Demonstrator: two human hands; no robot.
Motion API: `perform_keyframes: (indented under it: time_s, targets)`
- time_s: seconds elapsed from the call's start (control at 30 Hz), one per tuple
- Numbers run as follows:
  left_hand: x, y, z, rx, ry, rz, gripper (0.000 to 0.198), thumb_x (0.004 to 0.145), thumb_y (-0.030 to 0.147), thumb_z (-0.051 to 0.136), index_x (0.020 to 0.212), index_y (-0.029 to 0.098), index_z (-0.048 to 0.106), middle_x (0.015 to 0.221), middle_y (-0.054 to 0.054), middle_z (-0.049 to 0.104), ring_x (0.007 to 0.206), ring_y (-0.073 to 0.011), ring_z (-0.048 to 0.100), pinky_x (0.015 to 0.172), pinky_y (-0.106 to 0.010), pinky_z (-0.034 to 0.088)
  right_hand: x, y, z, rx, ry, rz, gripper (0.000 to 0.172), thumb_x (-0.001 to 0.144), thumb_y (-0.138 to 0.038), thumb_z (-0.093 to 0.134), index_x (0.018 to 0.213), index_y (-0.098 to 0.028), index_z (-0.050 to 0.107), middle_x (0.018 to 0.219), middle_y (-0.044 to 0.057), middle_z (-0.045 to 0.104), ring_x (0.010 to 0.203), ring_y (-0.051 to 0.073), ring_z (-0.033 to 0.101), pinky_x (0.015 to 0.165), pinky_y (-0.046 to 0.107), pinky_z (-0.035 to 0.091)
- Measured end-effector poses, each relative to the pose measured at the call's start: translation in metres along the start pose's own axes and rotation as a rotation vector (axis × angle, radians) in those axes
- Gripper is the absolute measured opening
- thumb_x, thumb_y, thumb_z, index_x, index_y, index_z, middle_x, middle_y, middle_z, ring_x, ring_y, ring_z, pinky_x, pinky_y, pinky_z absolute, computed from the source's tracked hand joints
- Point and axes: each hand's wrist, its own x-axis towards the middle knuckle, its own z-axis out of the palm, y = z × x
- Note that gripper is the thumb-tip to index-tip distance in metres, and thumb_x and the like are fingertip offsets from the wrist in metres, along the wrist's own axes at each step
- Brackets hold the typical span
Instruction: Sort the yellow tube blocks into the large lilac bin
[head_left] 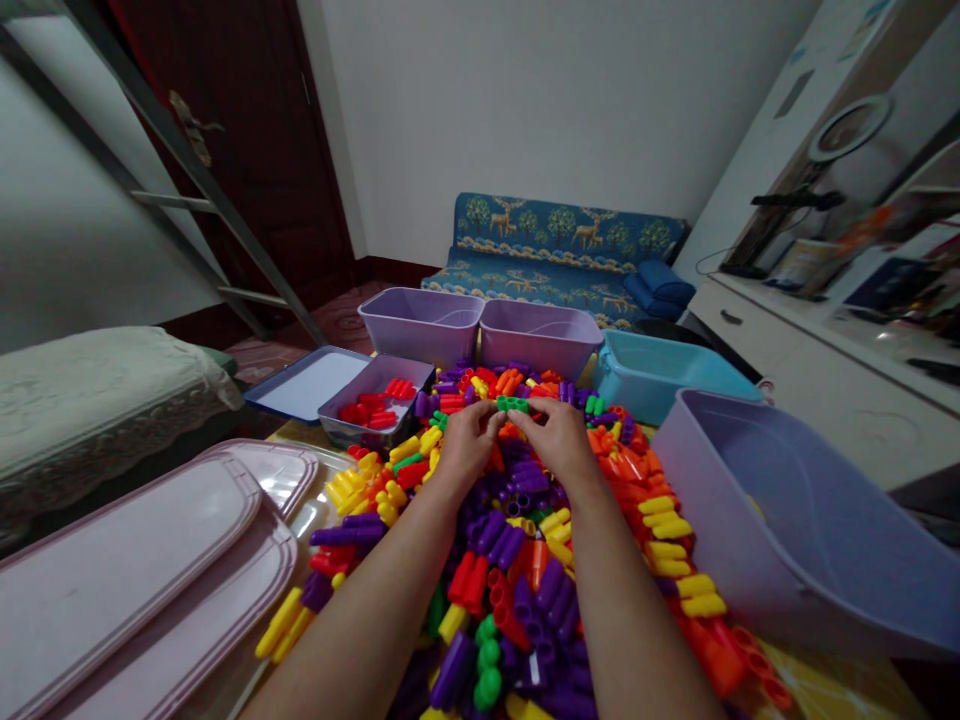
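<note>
Both my hands meet over the far part of a big pile of plastic toy blocks in purple, red, orange, yellow and green. Between them is a green block made of joined tubes. My left hand pinches its left end, and my right hand pinches its right end. Around and below my forearms lie purple blocks, and yellow blocks line the pile's right side. Just left of my hands, a small box holds several red blocks.
Two purple bins and a blue bin stand behind the pile. A large lilac bin is at the right. Pale pink lids lie stacked on the left, near a white-and-blue lid. Beyond are a patterned sofa and a ladder.
</note>
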Motion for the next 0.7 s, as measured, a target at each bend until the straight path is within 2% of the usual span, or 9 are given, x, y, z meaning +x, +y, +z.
perform_keyframes:
  time_s: [0.1, 0.23, 0.3, 0.37, 0.5, 0.6, 0.7]
  targets:
    - [-0.001, 0.002, 0.000, -0.011, 0.016, -0.011, 0.020, 0.084, 0.027, 0.054, 0.085, 0.013, 0.068, 0.071, -0.003, 0.067, 0.065, -0.0131, 0.059, 0.059, -0.021, 0.041, 0.000, 0.001, 0.004, 0.079, -0.009, 0.038, 0.018, 0.078, -0.026, 0.063, 0.091, -0.017, 0.071, 0.078, 0.004, 0.070, 0.072, 0.017, 0.062, 0.067, 0.027, 0.046]
    - [-0.001, 0.003, 0.000, -0.016, 0.024, -0.021, 0.026, 0.086, 0.033, 0.052, 0.081, 0.013, 0.068, 0.071, -0.003, 0.068, 0.066, -0.0140, 0.060, 0.061, -0.022, 0.041, -0.001, 0.002, 0.007, 0.167, 0.046, 0.076, 0.037, 0.078, -0.028, 0.062, 0.115, -0.019, 0.062, 0.076, 0.001, 0.068, 0.066, 0.015, 0.062, 0.064, 0.027, 0.049]
    - [0.000, 0.002, -0.001, -0.027, 0.012, -0.047, 0.029, 0.086, 0.035, 0.050, 0.077, 0.013, 0.067, 0.069, -0.003, 0.067, 0.065, -0.0140, 0.060, 0.060, -0.022, 0.041, -0.002, 0.000, 0.006, 0.186, 0.024, 0.049, 0.040, 0.081, -0.028, 0.058, 0.121, -0.021, 0.060, 0.072, 0.000, 0.067, 0.060, 0.015, 0.061, 0.062, 0.027, 0.050]
    - [0.002, -0.001, -0.001, -0.045, 0.010, -0.078, 0.031, 0.087, 0.035, 0.048, 0.074, 0.013, 0.066, 0.067, -0.003, 0.067, 0.064, -0.0137, 0.059, 0.059, -0.022, 0.041, -0.002, -0.002, 0.006, 0.201, -0.013, -0.004, 0.035, 0.083, -0.027, 0.056, 0.116, -0.024, 0.064, 0.076, 0.000, 0.069, 0.062, 0.015, 0.062, 0.064, 0.028, 0.051]
    - [0.004, -0.004, -0.001, -0.023, 0.031, -0.108, 0.030, 0.087, 0.030, 0.048, 0.073, 0.012, 0.066, 0.066, -0.002, 0.066, 0.063, -0.0133, 0.059, 0.059, -0.022, 0.041, -0.001, -0.004, 0.008, 0.194, -0.069, -0.104, 0.026, 0.082, -0.021, 0.053, 0.096, -0.026, 0.074, 0.088, 0.002, 0.073, 0.079, 0.017, 0.066, 0.074, 0.029, 0.051]
    - [0.002, -0.004, 0.000, 0.036, 0.039, -0.090, 0.026, 0.087, 0.027, 0.049, 0.078, 0.012, 0.068, 0.069, -0.003, 0.068, 0.065, -0.0141, 0.060, 0.061, -0.022, 0.043, 0.000, -0.001, 0.011, 0.177, -0.065, -0.078, 0.026, 0.080, -0.019, 0.053, 0.092, -0.026, 0.075, 0.083, 0.001, 0.074, 0.073, 0.017, 0.066, 0.070, 0.029, 0.051]
    - [0.001, -0.003, 0.004, 0.061, 0.069, -0.014, 0.021, 0.086, 0.022, 0.052, 0.090, 0.014, 0.071, 0.082, -0.005, 0.072, 0.075, -0.0159, 0.064, 0.069, -0.024, 0.047, 0.000, 0.003, 0.012, 0.191, -0.041, -0.004, 0.025, 0.079, -0.021, 0.053, 0.091, -0.024, 0.074, 0.079, 0.001, 0.073, 0.067, 0.017, 0.064, 0.066, 0.028, 0.050]
